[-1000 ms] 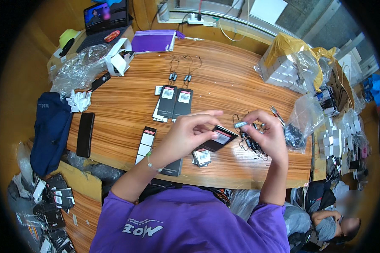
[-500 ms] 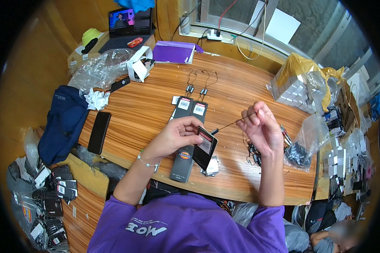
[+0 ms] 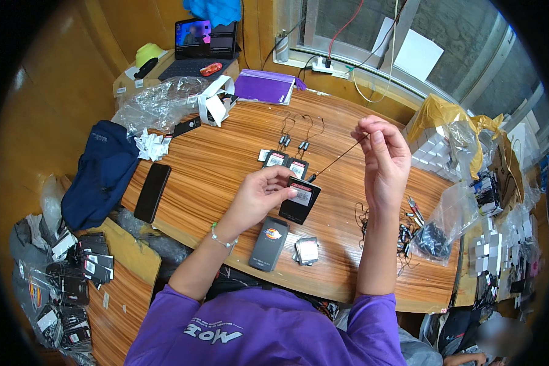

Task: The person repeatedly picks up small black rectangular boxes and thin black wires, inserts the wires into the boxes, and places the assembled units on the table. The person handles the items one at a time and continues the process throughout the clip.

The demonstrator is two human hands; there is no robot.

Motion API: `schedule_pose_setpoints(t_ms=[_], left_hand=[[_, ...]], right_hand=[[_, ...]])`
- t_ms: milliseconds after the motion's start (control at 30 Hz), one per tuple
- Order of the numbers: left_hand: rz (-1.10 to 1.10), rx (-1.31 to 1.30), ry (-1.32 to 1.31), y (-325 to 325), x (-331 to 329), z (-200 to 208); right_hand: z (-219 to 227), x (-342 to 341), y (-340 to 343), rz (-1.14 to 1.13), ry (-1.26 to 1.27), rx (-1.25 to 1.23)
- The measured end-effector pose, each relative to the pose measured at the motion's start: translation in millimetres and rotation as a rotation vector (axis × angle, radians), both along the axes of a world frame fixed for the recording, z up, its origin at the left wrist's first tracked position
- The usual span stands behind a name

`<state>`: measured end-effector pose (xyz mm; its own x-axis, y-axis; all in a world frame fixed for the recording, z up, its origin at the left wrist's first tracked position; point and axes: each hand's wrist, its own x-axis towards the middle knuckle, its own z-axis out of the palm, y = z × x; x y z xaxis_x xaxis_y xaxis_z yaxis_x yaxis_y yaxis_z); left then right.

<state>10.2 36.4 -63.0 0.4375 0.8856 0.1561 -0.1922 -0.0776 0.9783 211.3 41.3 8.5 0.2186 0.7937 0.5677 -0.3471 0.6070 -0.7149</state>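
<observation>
Threading of a hang cord through a black swing tag is in hand. The left hand (image 3: 259, 194) is closed on the black swing tag (image 3: 299, 201), thumb across its white label, holding it just above the wooden table (image 3: 226, 158). The right hand (image 3: 381, 161) is raised, fingertips pinched shut on the black cord (image 3: 338, 157), which runs taut down to the tag's upper corner.

Judged as done: two tags with cords attached (image 3: 287, 160) lie flat near the table centre, beyond the left hand, their loops spread toward the window side.

Judged as left:
- the cord on the held tag appears drawn through but not yet seated;
- a dark flat card with an oval mark (image 3: 269, 243) and a small stack of tags (image 3: 307, 250) lie near the table's front edge, without cords as far as can be seen;
- a loose tangle of black cords (image 3: 402, 235) lies beside a clear plastic bag (image 3: 442, 226), under the right forearm.

The work reads as early to midway.
</observation>
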Motion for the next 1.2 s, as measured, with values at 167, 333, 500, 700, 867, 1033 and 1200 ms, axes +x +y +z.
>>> schedule_pose_setpoints(t_ms=[167, 333, 500, 700, 867, 1033, 1200], left_hand=[[0.255, 0.138, 0.203, 2.4, 2.5, 6.8], [0.374, 0.196, 0.192, 5.2, 6.9, 14.5], [0.428, 0.269, 0.206, 8.3, 7.6, 19.8], [0.417, 0.266, 0.150, 9.2, 9.1, 21.8], [0.432, 0.297, 0.146, 9.1, 9.2, 22.5], [0.406, 0.243, 0.101, 8.2, 10.6, 24.1], [0.365, 0.162, 0.120, 6.3, 10.3, 24.8]], right_hand=[[-15.8, 6.0, 3.9, 0.045, -0.181, -0.163], [-26.4, -8.6, 4.0, 0.093, -0.426, -0.215], [-27.8, -18.3, 1.8, -0.022, -0.647, -0.170], [-30.3, -26.0, -0.6, -0.043, -0.738, -0.119], [-29.8, -29.1, -1.7, -0.039, -0.776, -0.149], [-33.1, -33.0, -1.2, -0.093, -0.726, -0.116], [-36.1, -37.5, -1.1, -0.125, -0.714, -0.096]])
